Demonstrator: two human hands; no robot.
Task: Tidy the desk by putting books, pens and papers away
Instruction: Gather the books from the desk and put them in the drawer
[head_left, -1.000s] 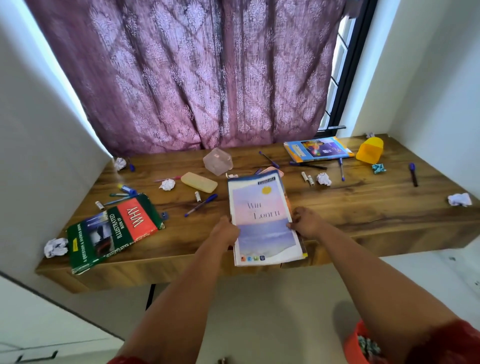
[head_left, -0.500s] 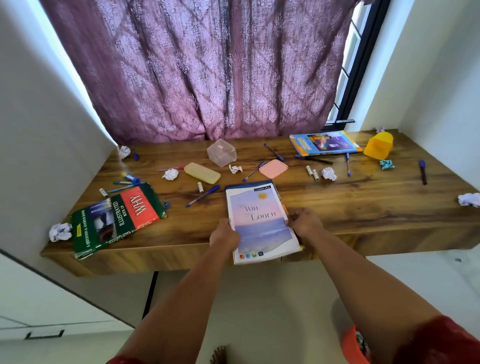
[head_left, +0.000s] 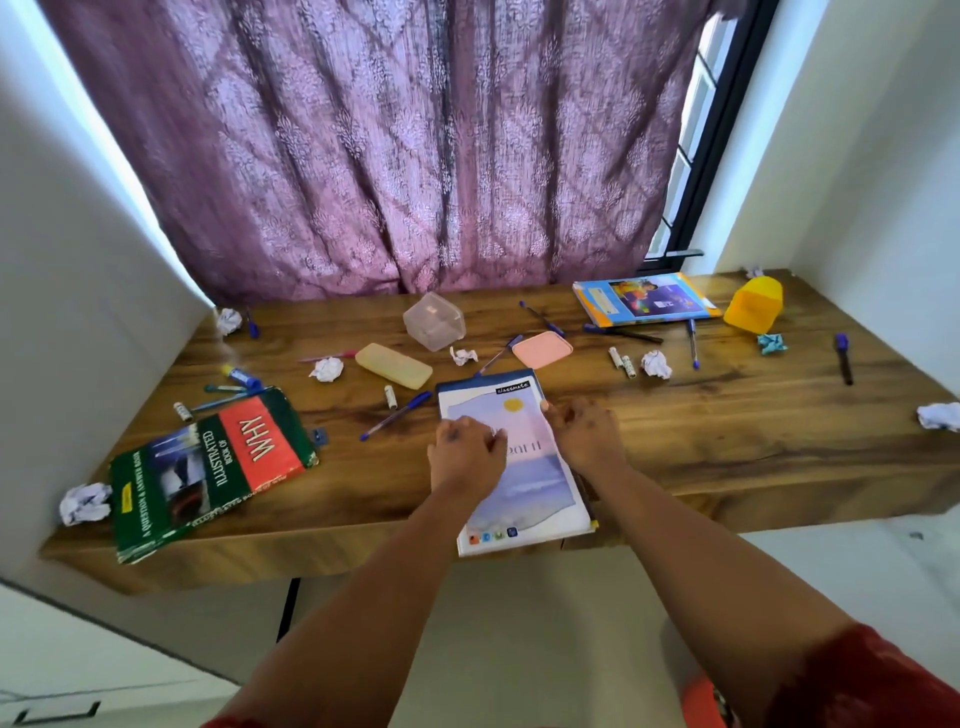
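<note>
Both hands are resting over the notebook at the desk's near edge: left hand lying curled on its cover, right hand at its right edge, grip unclear. It looks light, floppy and glossy; lifting by both long edges should suit.

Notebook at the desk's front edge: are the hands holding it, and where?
Unclear. The left hand rests curled on the notebook cover; the right hand touches its right edge. No lift visible.

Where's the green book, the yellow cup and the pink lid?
green book (head_left: 208, 470), head view, middle of cover
yellow cup (head_left: 753, 304), head view, its side
pink lid (head_left: 543, 349), head view, top centre
</note>
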